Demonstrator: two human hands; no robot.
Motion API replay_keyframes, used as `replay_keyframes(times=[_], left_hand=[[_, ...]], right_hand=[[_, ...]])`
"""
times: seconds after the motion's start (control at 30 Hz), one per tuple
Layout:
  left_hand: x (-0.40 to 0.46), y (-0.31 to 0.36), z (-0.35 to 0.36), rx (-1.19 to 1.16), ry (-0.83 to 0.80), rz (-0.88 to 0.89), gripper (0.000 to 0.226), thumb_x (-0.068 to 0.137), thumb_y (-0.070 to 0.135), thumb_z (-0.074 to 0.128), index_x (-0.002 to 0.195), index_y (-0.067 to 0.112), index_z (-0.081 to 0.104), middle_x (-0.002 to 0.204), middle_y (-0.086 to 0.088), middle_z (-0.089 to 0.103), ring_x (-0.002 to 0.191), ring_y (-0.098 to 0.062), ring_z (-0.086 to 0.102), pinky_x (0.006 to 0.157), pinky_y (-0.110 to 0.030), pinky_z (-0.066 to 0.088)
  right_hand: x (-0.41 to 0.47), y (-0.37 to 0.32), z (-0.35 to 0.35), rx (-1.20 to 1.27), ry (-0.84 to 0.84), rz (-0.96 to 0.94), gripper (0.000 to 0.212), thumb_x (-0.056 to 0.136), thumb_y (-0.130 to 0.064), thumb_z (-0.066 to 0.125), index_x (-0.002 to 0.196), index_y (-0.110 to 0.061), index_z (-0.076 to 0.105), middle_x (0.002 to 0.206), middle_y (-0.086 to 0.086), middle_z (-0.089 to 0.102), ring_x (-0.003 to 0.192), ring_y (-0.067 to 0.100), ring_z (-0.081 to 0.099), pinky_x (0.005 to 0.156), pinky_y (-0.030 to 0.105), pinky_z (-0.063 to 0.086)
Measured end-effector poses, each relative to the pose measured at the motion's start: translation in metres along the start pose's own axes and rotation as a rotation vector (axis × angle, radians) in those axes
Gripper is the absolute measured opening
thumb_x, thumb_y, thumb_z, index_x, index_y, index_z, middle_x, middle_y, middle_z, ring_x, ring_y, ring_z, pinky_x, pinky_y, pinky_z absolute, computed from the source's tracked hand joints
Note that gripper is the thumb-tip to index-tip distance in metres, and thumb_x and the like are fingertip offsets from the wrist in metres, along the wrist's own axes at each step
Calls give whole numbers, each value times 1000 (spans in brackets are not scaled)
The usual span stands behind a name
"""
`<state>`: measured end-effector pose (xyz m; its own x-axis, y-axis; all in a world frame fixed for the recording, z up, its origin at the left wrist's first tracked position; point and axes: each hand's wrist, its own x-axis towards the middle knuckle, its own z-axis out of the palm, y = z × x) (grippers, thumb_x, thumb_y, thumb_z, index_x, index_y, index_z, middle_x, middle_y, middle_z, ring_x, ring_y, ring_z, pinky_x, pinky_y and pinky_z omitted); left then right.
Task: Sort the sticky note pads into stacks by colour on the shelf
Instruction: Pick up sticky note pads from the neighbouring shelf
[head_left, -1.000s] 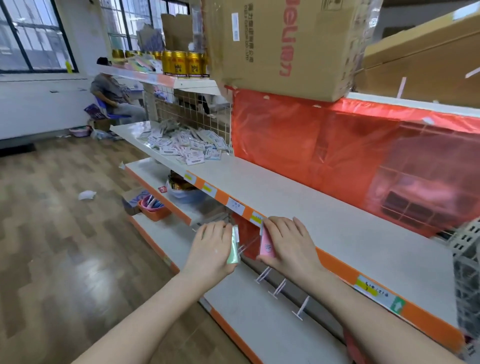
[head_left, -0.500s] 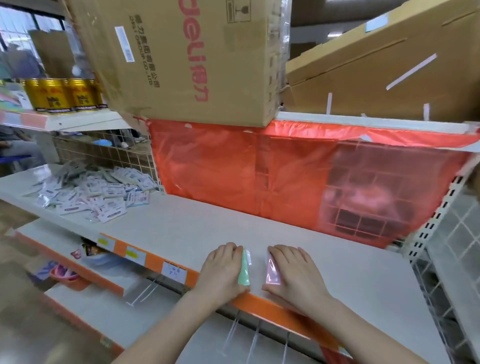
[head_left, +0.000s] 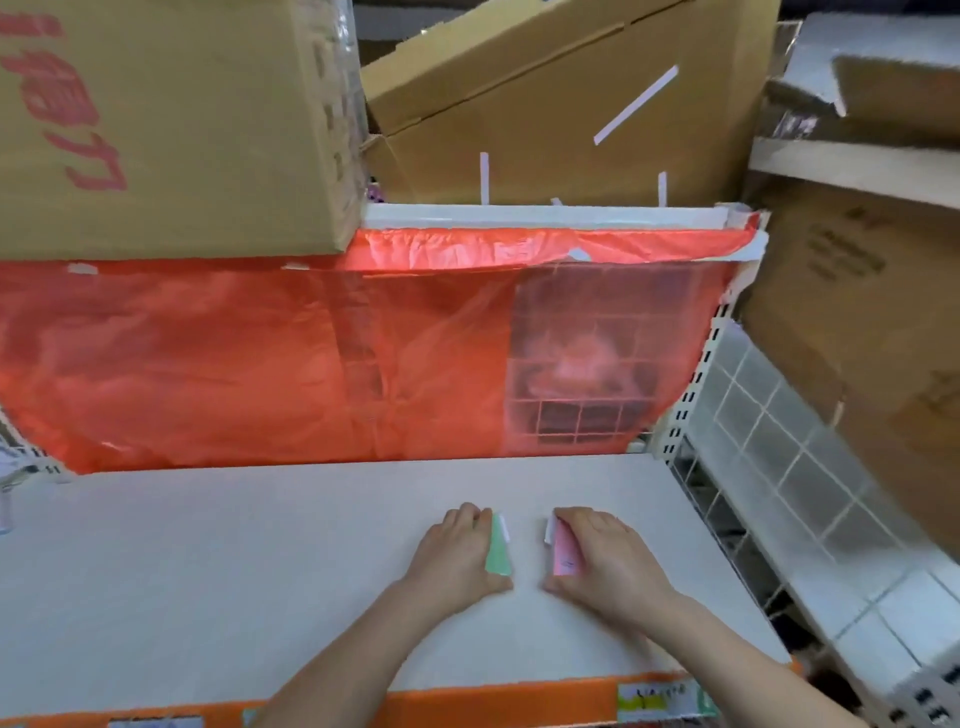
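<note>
My left hand (head_left: 454, 556) holds a green sticky note pad (head_left: 498, 548) against the pale shelf board (head_left: 208, 571), palm down, the pad showing along the thumb side. My right hand (head_left: 605, 564) holds a pink sticky note pad (head_left: 563, 551) the same way, a short gap to the right of the green one. Both pads sit on edge or tilted under the hands, and most of each is hidden by the fingers. The two hands lie side by side near the middle of the shelf.
A red plastic sheet (head_left: 260, 364) hangs over the wire back panel behind the shelf. Cardboard boxes (head_left: 166, 130) sit on the shelf above. The shelf's orange front strip (head_left: 493, 701) carries price labels. A white wire grid divider (head_left: 753, 493) closes the right side.
Both hands have moved forward from the shelf's orange front edge onto the board, carrying the green and pink pads. My view has swung right and closer to the shelf.
</note>
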<state>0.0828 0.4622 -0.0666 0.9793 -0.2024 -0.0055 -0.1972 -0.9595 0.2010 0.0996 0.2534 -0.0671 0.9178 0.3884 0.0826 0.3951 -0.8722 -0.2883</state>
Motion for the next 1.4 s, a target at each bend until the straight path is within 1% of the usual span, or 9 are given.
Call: replay_keyframes(times=[0.27, 0.37, 0.43, 0.53, 0.7, 0.77, 0.93, 1.13, 1.4], left_hand=[[35, -21, 18, 65, 9, 185, 77, 80, 61, 57, 144, 25, 32, 145, 1, 32, 135, -18, 28, 108, -30, 22], [36, -25, 23, 99, 125, 295, 77, 49, 66, 79, 113, 25, 66, 121, -1, 59, 115, -20, 56, 94, -26, 44], [31, -27, 33, 59, 239, 329, 67, 34, 62, 85, 88, 27, 70, 94, 3, 65, 93, -17, 57, 80, -30, 43], [21, -29, 51, 9, 375, 336, 46, 47, 51, 81, 81, 22, 67, 84, 2, 63, 82, -18, 51, 69, -30, 31], [23, -33, 63, 27, 521, 372, 41, 67, 42, 45, 81, 16, 73, 87, -4, 68, 91, -20, 45, 77, -34, 34], [30, -30, 63, 18, 515, 376, 43, 68, 39, 40, 80, 16, 74, 88, -4, 69, 93, -19, 46, 79, -34, 34], [54, -12, 63, 17, 450, 373, 48, 69, 40, 38, 86, 14, 75, 91, -4, 69, 95, -21, 46, 84, -34, 44], [86, 21, 62, 32, 254, 331, 52, 69, 44, 38, 86, 13, 75, 91, -5, 70, 85, -23, 68, 71, -32, 57], [121, 58, 68, 26, 265, 309, 50, 42, 43, 86, 82, 17, 71, 86, -3, 66, 89, -22, 50, 79, -34, 37]], right_hand=[[15, 3, 9, 91, -93, 7, 68, 65, -57, 63, 122, -24, 52, 123, -7, 56, 113, 17, 49, 96, 25, 37], [15, 6, 22, -39, -52, -41, 75, 68, -59, 52, 133, -21, 51, 138, -3, 50, 125, 19, 47, 103, 31, 38], [7, 1, 32, -128, 84, -21, 59, 68, -52, 55, 122, -27, 58, 125, -5, 59, 112, 18, 58, 86, 31, 50], [-9, -12, 45, -148, 244, 66, 35, 70, -45, 59, 100, -28, 64, 101, -9, 62, 88, 14, 63, 65, 23, 51], [-22, -15, 58, -131, 387, 104, 43, 98, -41, 30, 103, -22, 68, 104, -6, 65, 90, 13, 63, 75, 21, 52], [-19, -12, 55, -140, 392, 106, 48, 100, -40, 23, 103, -23, 68, 104, -7, 65, 89, 12, 63, 76, 19, 51], [-5, 15, 40, -106, 319, 187, 33, 86, -35, 42, 105, -23, 67, 105, -8, 65, 90, 10, 64, 77, 18, 50], [14, 58, 27, -74, 209, 214, 44, 86, -35, 40, 123, -21, 57, 124, -7, 56, 110, 14, 55, 93, 24, 43], [43, 94, 17, -53, 192, 206, 36, 87, -27, 44, 120, -18, 57, 122, -5, 57, 107, 20, 56, 89, 29, 43]])
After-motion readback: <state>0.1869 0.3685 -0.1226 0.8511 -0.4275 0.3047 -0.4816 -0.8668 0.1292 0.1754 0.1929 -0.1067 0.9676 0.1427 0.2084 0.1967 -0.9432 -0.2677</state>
